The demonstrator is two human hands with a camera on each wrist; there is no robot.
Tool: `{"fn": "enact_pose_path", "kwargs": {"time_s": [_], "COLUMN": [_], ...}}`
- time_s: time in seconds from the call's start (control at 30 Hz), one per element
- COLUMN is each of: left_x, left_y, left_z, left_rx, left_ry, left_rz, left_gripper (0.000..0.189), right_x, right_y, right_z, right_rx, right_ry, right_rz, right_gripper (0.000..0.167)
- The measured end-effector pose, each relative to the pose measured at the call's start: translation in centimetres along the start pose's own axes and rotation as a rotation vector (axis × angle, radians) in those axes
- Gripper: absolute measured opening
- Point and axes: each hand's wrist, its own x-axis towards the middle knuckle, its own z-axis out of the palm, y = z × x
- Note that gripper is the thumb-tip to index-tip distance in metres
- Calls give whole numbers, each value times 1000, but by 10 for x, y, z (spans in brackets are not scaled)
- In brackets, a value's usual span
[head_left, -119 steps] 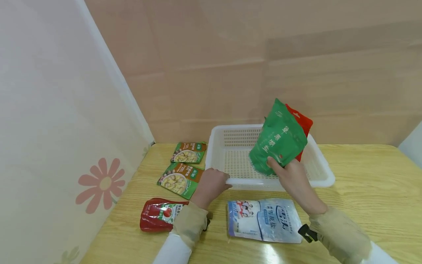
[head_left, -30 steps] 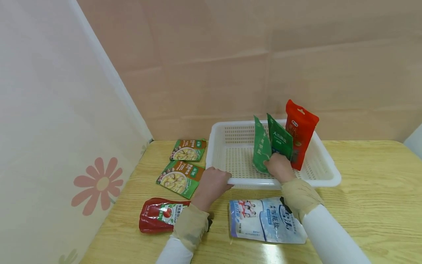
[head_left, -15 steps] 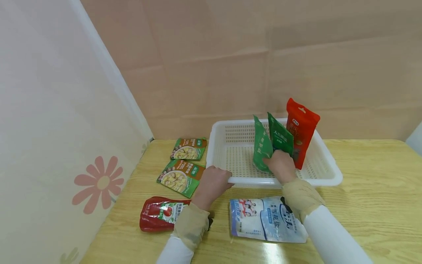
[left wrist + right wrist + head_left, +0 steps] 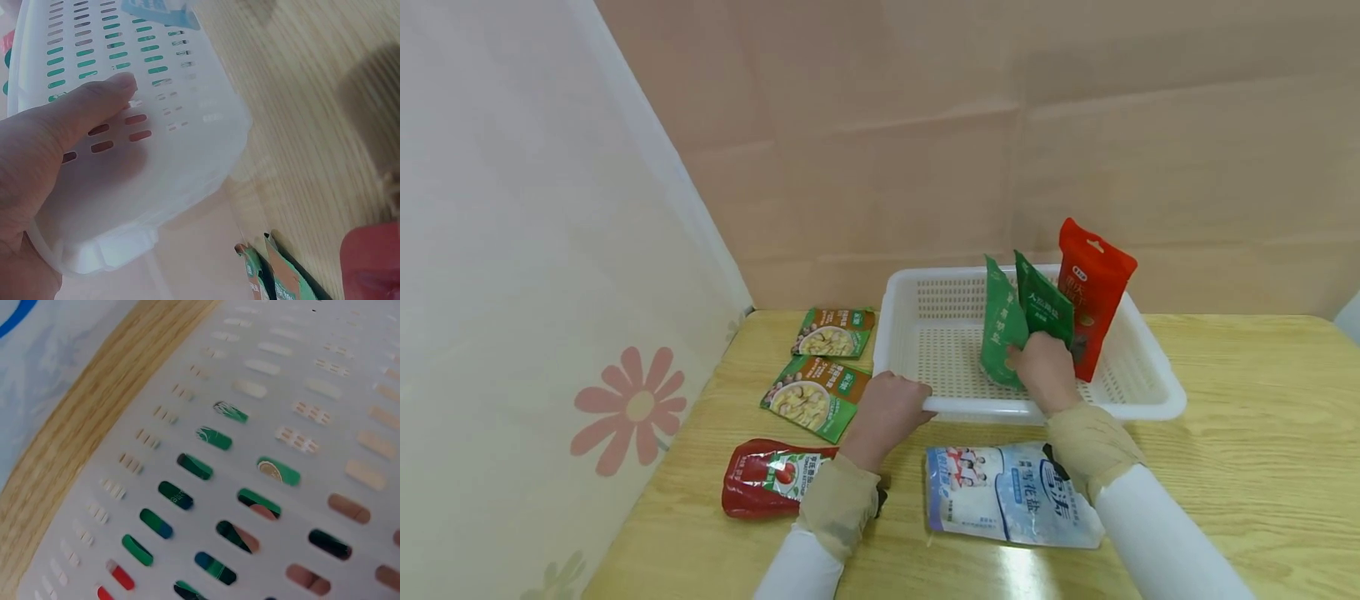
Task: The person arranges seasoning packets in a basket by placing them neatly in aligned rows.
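In the head view my left hand [image 4: 889, 417] grips the front left rim of a white plastic basket [image 4: 970, 407], its thumb flat on the basket's outer wall in the left wrist view. My right hand [image 4: 1047, 371] reaches over the front rim and holds the right edge of a light green salt pouch [image 4: 1002, 333], thumb on its printed face and other fingers mostly hidden. Right behind that hand stands a dark green salt pouch [image 4: 1047, 304]. A tall red snack pouch [image 4: 1093, 292] leans upright at the basket's right side.
Two soup packets [image 4: 808, 400] lie left of the basket. A red ketchup pouch [image 4: 767, 479] lies near my left forearm. Flat before the basket is a blue and white salt bag [image 4: 1000, 496], partly under my right wrist. A papered wall [image 4: 880, 167] stands behind.
Since four seconds ago the light green salt pouch has been lowered and turned upright in the basket, revealing the dark green one. Over the last second both hands stay nearly still; the view shifts slightly.
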Motion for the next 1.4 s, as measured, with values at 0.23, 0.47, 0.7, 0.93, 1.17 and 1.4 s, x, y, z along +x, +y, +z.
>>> {"fn": "enact_pose_path", "kwargs": {"time_s": [0.23,0.47,0.7,0.93,1.17,1.4], "left_x": [0,-1,2,1,-1,-1], "left_y": [0,0,2,3,4,2], "left_z": [-2,-2,-1,-3,-3,-5], "left_rx": [10,17,9,6,-7,-3], "left_ry": [13,21,-14,-10,-16,-23], "left_rz": [-6,2,13,-3,-9,-4], "left_gripper": [23,25,24,26,26,26], "right_x": [-1,-2,1,-16,-49,-87], "right_y": [-1,0,5,6,34,61], "right_z": [-3,-4,-11,-36,-67,-75], "right_rx": [-2,24,32,-71,-74,11], "right_ry": [-4,-16,-214,-319,-254,-56], "right_rz": [12,35,34,-29,-171,-207], "right_gripper": [32,34,36,40,49,37]}}
